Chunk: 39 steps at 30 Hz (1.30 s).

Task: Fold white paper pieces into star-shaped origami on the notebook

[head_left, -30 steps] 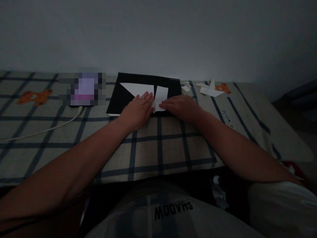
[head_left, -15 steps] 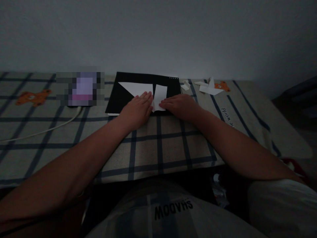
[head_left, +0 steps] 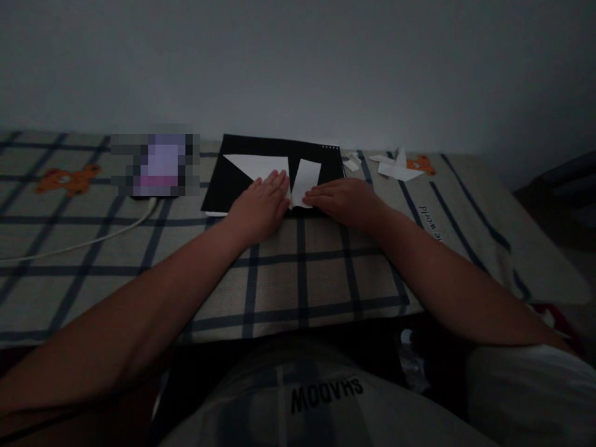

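A white paper triangle (head_left: 265, 166) lies on a black-covered notebook (head_left: 305, 149). To its right is a narrow white paper strip (head_left: 307, 176), leaning so that its far end points right. The two white pieces come close at their near ends, where I cannot tell if they join. My left hand (head_left: 263, 205) lies flat on the triangle's right part, fingers stretched out. Stretched fingers of my right hand (head_left: 342, 198) rest on the near right edge of the strip; the thumb is hidden.
A phone (head_left: 161, 167) with a blurred screen and white cable (head_left: 116, 231) lies left on the checked tablecloth (head_left: 279, 279). Right of the notebook sit a small crumpled paper piece (head_left: 352, 162) and a folded paper bird (head_left: 399, 167). A wall (head_left: 298, 68) rises behind.
The paper strip has turned so that its far end leans right, widening the gap to the triangle. My right hand has shifted slightly right; my left hand stays on the triangle.
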### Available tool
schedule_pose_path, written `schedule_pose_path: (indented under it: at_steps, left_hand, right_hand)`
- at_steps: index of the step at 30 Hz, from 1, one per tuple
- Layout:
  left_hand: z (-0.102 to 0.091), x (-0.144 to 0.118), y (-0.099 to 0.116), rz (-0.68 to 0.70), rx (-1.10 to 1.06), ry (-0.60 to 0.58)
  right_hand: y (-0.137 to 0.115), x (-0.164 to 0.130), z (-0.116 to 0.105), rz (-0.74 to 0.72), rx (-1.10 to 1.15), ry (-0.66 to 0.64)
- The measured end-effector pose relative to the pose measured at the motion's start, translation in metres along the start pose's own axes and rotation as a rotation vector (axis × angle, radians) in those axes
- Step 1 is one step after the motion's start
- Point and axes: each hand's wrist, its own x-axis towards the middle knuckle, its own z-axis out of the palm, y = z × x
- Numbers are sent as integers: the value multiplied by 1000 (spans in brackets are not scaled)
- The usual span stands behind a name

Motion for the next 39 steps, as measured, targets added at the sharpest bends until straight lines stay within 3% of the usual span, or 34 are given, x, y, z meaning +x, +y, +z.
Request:
schedule_pose_path:
  at_steps: [5, 17, 28, 39]
  left_hand:
    - [0, -2, -2, 15, -15, 69]
    - [-6, 0, 1, -12, -28, -1]
    - [-7, 0, 5, -42, 8, -3]
    - [-7, -1, 9, -69, 14, 15]
  right_hand:
    - [-3, 3, 0, 37, -18, -47]
    - [-6, 8, -4, 88, -20, -106]
    - [-10, 9, -6, 76, -84, -127]
    - [-14, 7, -10, 176, -12, -142]
